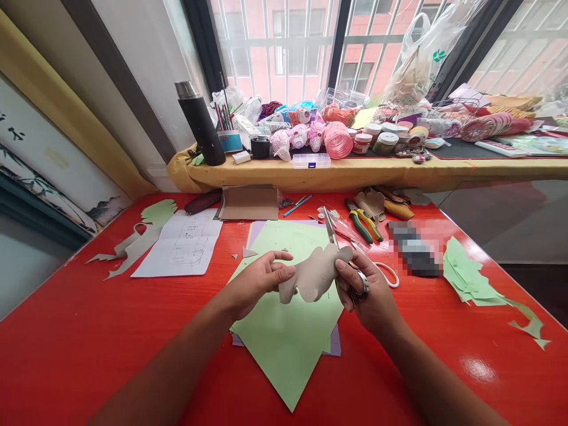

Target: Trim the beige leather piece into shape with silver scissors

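My right hand (366, 290) is closed around a pair of scissors (329, 226), with a dark handle loop at its fingers and the silver blades pointing up and away. The same hand's thumb presses on a wavy-edged beige piece (317, 275), which looks like leather. My left hand (260, 281) is at the piece's left end, its index finger stretched out and apart from the thumb. The thumb tip meets or nearly meets the edge; its lower fingers are partly hidden. Beneath both hands lie light green sheets (284, 355) over purple paper (332, 343).
Left on the red table (133, 337) are a drawn paper (177, 245) and beige offcuts (137, 251). Pliers (364, 222), white-handled scissors (390, 275), a blurred dark object (415, 248) and green scraps (470, 275) lie right. A crowded sill with a black flask (202, 127) stands behind.
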A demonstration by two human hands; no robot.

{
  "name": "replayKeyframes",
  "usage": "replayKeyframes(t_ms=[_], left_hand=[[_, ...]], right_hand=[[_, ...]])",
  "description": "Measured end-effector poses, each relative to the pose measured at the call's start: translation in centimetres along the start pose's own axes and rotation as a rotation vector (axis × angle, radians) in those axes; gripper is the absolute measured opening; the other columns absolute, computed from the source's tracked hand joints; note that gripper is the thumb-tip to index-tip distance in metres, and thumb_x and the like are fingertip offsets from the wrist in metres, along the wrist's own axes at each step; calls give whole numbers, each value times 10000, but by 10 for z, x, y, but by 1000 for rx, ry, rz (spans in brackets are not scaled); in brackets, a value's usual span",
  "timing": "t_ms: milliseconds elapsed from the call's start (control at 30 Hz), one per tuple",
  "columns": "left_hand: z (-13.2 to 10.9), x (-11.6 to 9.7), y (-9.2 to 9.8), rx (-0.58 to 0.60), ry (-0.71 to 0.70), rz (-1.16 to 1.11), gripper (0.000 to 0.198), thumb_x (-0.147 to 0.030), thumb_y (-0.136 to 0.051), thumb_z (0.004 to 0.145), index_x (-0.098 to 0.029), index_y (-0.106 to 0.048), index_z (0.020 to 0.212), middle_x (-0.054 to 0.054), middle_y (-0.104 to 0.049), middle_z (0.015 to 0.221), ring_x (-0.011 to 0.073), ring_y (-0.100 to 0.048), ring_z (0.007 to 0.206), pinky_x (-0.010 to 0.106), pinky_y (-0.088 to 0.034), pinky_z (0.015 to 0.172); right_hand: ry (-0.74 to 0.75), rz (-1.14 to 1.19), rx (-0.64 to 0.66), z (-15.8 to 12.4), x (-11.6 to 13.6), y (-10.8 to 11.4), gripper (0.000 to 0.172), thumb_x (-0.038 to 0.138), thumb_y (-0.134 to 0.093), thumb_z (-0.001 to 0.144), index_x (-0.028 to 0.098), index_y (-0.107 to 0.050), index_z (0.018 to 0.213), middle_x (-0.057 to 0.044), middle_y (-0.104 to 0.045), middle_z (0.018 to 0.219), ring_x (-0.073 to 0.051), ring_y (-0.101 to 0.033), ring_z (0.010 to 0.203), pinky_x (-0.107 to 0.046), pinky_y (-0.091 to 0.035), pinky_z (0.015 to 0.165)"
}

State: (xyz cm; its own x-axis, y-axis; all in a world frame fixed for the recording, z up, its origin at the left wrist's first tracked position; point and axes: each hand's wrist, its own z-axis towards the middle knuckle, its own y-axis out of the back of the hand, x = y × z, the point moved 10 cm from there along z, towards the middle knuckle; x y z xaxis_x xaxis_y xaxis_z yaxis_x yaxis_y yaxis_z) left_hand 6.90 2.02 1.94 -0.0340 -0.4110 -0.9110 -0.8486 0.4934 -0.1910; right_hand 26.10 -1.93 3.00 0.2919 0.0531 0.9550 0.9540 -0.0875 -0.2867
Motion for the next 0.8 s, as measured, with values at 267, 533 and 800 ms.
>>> replayKeyframes(t_ms=[267,533,800], left_hand=[[-12,20,-35,342,153,168,556,-705,-731,897,-150,-758,910,127,-807,854,236,-752,801,373,-558,824],[-18,-3,-59,322,-164,41,749,-552,-821,897,-304,-589,1565,147,-585,1605,381,-541,1459,525,-474,1150],[-9,-12,-25,-62,-300,-197,518,-513,-853,865,-195,-808,1271,149,-787,1319,399,-674,1312,510,-520,1113]], right_hand=[[120,129,-143,-4,25,13,361,496,-848,910,235,-600,874,110,-533,596,-45,-471,367,-181,-338,402],[105,34,-43,-13,15,-8,320,485,-835,948,225,-655,897,108,-547,487,-68,-495,330,-185,-355,390],[-63,-171,230,-25,-13,-46,350,535,-856,890,209,-749,961,93,-489,646,-70,-512,363,-201,-395,344]])
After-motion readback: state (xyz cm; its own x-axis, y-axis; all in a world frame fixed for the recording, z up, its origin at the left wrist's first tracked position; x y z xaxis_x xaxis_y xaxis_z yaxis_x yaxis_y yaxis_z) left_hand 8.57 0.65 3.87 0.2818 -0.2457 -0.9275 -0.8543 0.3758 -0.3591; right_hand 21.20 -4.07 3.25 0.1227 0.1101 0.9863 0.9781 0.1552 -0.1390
